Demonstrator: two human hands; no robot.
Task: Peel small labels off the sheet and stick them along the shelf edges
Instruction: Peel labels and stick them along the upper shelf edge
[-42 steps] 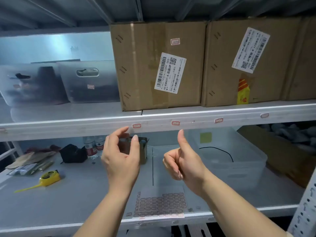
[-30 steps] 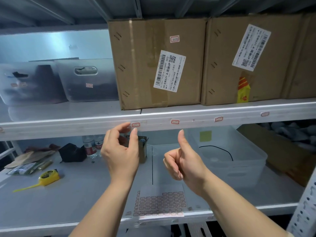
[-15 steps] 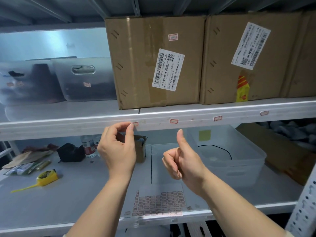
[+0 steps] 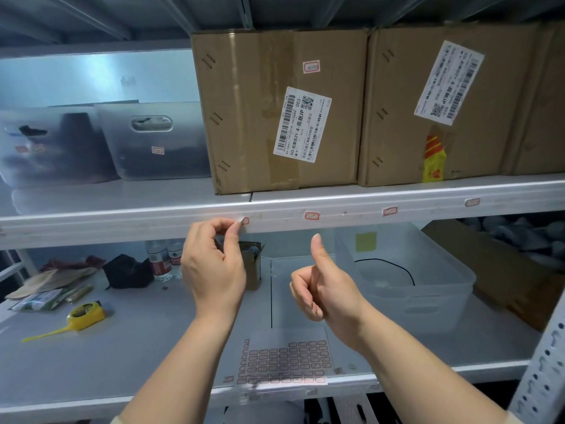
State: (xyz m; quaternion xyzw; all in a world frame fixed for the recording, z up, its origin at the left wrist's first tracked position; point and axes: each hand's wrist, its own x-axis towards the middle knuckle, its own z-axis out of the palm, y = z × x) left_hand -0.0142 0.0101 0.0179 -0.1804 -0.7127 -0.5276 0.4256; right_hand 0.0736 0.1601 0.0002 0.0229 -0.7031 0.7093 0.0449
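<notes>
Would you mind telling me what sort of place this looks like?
Probably a storeroom or small warehouse: metal shelving holds cardboard boxes with barcoded shipping labels, with clear plastic bins beside them.

Below the shelf edge [image 4: 122,223] the lower bay gives open room around both hands; the left hand [image 4: 214,270] is up at the edge itself, the right hand [image 4: 324,289] just beside it at 4 o'clock. A small box [image 4: 252,266] stands close behind the left hand. A clear bin [image 4: 406,280] blocks the 3 o'clock side; bottles [image 4: 162,260] and a black bundle [image 4: 128,272] crowd 9 o'clock. Bare shelf lies toward 7 o'clock, short of the tape measure [image 4: 84,315]
</notes>
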